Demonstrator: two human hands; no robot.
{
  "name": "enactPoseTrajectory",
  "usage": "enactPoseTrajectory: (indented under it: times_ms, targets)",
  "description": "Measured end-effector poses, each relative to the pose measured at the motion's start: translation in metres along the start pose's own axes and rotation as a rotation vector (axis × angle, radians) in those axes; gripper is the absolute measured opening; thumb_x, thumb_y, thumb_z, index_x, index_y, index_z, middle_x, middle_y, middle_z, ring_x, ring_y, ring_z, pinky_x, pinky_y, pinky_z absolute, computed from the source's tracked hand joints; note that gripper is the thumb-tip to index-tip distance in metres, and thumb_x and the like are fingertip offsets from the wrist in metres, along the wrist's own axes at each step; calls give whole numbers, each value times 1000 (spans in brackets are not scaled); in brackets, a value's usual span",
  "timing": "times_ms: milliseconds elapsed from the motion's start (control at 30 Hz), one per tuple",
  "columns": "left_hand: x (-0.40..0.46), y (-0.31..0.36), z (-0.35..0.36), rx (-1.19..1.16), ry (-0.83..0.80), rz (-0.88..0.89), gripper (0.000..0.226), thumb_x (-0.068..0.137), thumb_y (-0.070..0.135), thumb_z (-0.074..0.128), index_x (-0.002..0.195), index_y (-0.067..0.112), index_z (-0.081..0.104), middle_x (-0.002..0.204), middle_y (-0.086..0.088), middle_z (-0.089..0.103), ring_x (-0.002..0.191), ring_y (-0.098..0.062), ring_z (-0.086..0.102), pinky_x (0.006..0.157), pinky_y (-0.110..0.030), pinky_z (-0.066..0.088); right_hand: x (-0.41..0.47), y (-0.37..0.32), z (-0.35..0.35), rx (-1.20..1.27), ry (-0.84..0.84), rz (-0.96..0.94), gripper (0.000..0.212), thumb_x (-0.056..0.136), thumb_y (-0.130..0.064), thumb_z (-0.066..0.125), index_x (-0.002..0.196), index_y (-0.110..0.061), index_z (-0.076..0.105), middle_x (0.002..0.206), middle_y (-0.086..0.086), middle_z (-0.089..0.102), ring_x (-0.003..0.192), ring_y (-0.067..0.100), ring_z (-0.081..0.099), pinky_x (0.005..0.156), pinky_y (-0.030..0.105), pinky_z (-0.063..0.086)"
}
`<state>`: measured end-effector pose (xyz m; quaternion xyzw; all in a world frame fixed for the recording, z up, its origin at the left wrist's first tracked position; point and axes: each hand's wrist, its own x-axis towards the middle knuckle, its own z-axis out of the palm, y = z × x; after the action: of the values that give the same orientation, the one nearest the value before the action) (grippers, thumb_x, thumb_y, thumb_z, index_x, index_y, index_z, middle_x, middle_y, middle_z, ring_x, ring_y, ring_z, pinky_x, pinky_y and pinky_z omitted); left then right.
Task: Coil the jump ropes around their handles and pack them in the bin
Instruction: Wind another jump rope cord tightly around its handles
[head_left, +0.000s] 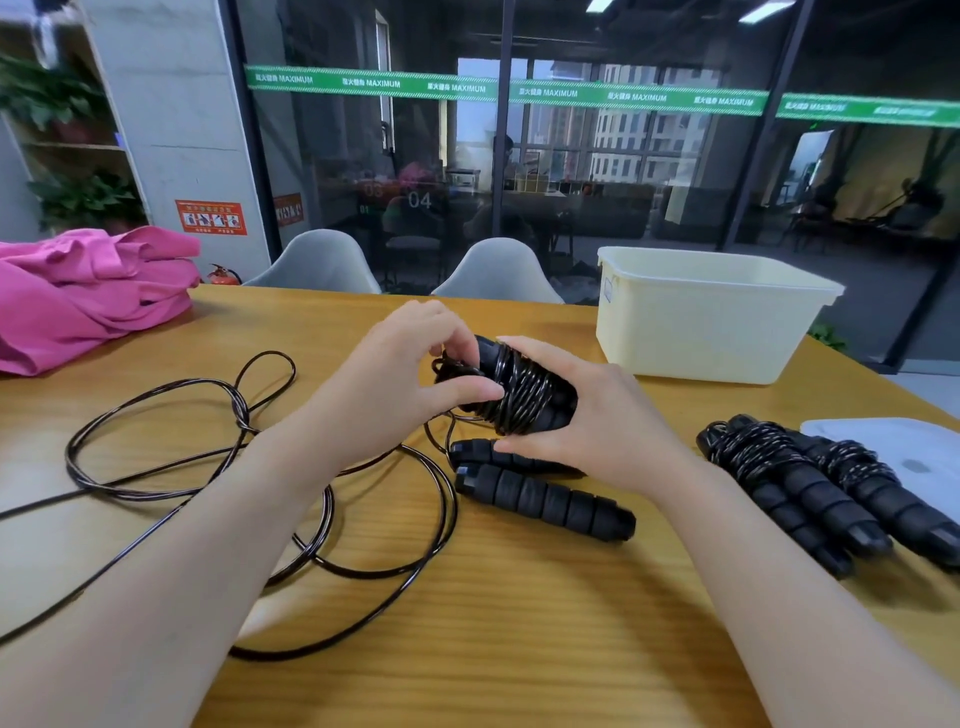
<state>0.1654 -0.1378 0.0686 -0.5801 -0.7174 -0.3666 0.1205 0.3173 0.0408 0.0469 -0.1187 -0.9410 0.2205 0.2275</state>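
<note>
At far left we see a pink cloth (88, 296) heaped on the wooden counter (493, 623). Next to it a loose black rope (249, 467) sprawls in loops across the counter. Our left hand (400, 374) has its grip pinching the rope end against the wound bundle (519, 387), thumb and fingertips curled onto it. Our right hand (587, 415) wraps its grip around the same bundle from the right, holding it above the counter. Just below lie two bare black handles (540, 499) side by side. Further right rest two already coiled ropes (810, 483), touching a white lid (893, 452). Behind them the cream bin (706, 317) stands open.
</note>
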Motion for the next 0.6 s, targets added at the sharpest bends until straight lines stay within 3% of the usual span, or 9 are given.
enactPoseTrajectory:
  times_ms: [167, 367, 467, 533, 600]
  targets:
    - [2, -6, -1, 90, -129, 23, 35, 88, 65, 56, 94, 31, 55, 104, 16, 46, 99, -2, 47, 82, -21, 44, -1, -3, -10, -3, -82, -32, 95, 65, -62, 92, 144, -69, 40, 112, -24, 71, 104, 5, 64, 98, 37, 53]
    - [0, -5, 3, 146, -130, 89, 35, 95, 59, 49, 90, 25, 46, 103, 10, 40, 90, -10, 45, 73, -22, 43, -3, 2, -21, 35, -13, -55, 83, 62, -70, 87, 137, -60, 55, 107, -26, 71, 99, 1, 67, 92, 38, 58]
    - [1, 0, 7, 155, -119, 89, 35, 95, 58, 46, 85, 25, 40, 99, 8, 38, 81, -12, 44, 69, -24, 42, -3, 4, -21, -38, -5, -52, 87, 63, -86, 74, 142, -59, 50, 114, -18, 70, 109, 10, 64, 101, 43, 53]
    - [0, -1, 10, 150, -82, 80, 35, 95, 61, 42, 82, 30, 35, 95, 7, 37, 76, -13, 42, 67, -23, 40, -1, 3, -20, -199, 71, -101, 89, 70, -89, 63, 149, -51, 49, 123, -16, 66, 118, 13, 57, 109, 45, 44]
    - [-2, -3, 15, 90, 21, 47, 36, 95, 63, 39, 81, 30, 35, 90, 7, 37, 73, -12, 40, 64, -22, 39, 0, -1, -14, -279, 243, -171, 86, 79, -81, 60, 151, -35, 52, 130, -9, 59, 124, 17, 50, 111, 42, 39]
